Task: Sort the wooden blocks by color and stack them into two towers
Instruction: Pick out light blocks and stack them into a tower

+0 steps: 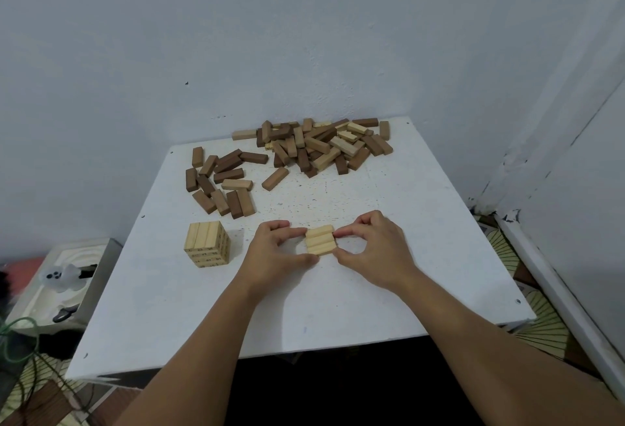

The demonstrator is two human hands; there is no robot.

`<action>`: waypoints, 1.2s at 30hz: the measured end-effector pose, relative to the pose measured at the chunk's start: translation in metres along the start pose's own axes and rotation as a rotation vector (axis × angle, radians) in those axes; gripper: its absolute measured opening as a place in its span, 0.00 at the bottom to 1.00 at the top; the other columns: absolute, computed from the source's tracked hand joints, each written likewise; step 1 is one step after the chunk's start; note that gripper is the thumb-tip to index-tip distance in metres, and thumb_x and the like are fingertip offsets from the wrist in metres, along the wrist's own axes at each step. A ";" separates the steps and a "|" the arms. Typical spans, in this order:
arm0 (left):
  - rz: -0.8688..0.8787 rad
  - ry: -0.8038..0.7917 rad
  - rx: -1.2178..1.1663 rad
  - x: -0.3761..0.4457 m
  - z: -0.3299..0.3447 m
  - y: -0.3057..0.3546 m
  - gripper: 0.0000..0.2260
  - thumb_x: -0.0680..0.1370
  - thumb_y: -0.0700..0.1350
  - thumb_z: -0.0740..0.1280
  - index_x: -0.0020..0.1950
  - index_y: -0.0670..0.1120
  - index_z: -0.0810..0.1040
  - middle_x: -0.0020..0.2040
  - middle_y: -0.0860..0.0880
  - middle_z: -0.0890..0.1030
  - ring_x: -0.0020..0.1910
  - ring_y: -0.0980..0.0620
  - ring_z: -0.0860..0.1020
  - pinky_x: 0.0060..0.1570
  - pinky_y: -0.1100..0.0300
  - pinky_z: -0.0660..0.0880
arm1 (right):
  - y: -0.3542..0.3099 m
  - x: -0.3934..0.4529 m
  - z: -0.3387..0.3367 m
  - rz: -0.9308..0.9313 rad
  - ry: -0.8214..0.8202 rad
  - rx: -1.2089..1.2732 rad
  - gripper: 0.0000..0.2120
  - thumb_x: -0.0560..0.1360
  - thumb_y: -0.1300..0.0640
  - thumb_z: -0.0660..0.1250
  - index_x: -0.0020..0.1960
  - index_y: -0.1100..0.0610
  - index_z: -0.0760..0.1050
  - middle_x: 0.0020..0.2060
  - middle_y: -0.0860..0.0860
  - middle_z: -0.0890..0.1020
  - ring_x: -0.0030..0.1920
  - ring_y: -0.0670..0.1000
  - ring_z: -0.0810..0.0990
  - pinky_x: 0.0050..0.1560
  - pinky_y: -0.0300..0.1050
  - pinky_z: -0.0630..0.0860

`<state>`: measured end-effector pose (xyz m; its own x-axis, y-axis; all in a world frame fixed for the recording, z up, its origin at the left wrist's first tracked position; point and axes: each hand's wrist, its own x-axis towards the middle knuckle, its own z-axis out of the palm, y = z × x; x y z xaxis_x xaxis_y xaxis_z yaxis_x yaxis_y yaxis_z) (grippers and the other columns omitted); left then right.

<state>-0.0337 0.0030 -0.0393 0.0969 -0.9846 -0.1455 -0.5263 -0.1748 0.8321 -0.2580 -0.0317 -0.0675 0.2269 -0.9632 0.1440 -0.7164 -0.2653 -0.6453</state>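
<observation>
Three light wooden blocks (320, 240) lie side by side as one row near the middle of the white table (338, 307). My left hand (277, 253) pinches the row's left ends and my right hand (372, 249) pinches its right ends. A short tower of light blocks (207, 248) stands to the left of my hands. A mixed heap of dark and light blocks (321, 145) lies at the table's far edge. A smaller group of mostly dark blocks (220, 182) lies at the far left.
The table stands in a corner, with a pale wall (304, 36) behind and another on the right. A grey box holding a small white figure (57, 278) sits on the floor to the left, beside green cord (13, 341).
</observation>
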 end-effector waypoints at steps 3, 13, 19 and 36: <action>-0.001 -0.007 -0.017 -0.001 -0.003 0.001 0.32 0.66 0.52 0.84 0.69 0.57 0.80 0.66 0.57 0.71 0.67 0.57 0.70 0.65 0.61 0.69 | 0.000 0.001 0.001 0.005 -0.013 -0.016 0.20 0.70 0.35 0.73 0.60 0.38 0.80 0.52 0.40 0.70 0.55 0.43 0.71 0.67 0.45 0.69; 0.021 0.003 -0.113 0.000 -0.003 -0.010 0.19 0.61 0.50 0.86 0.47 0.55 0.83 0.63 0.56 0.75 0.66 0.55 0.75 0.65 0.52 0.75 | 0.002 0.002 0.002 0.003 -0.015 -0.022 0.16 0.69 0.35 0.74 0.55 0.37 0.80 0.51 0.39 0.70 0.55 0.43 0.71 0.67 0.45 0.67; 0.003 0.020 -0.090 -0.003 -0.001 -0.005 0.11 0.66 0.45 0.85 0.44 0.52 0.88 0.64 0.57 0.73 0.69 0.61 0.70 0.64 0.61 0.65 | 0.002 0.002 0.003 0.005 -0.006 -0.014 0.13 0.69 0.36 0.75 0.51 0.37 0.81 0.50 0.38 0.70 0.55 0.42 0.71 0.66 0.44 0.68; -0.001 0.050 -0.067 -0.002 0.001 -0.003 0.12 0.67 0.46 0.84 0.47 0.54 0.87 0.64 0.57 0.73 0.67 0.61 0.72 0.67 0.60 0.66 | -0.001 0.001 0.000 0.020 -0.019 -0.041 0.21 0.69 0.34 0.73 0.61 0.38 0.79 0.51 0.40 0.68 0.55 0.42 0.69 0.68 0.44 0.66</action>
<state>-0.0329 0.0059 -0.0418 0.1401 -0.9828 -0.1205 -0.4683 -0.1730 0.8665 -0.2569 -0.0325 -0.0671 0.2247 -0.9674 0.1167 -0.7474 -0.2479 -0.6164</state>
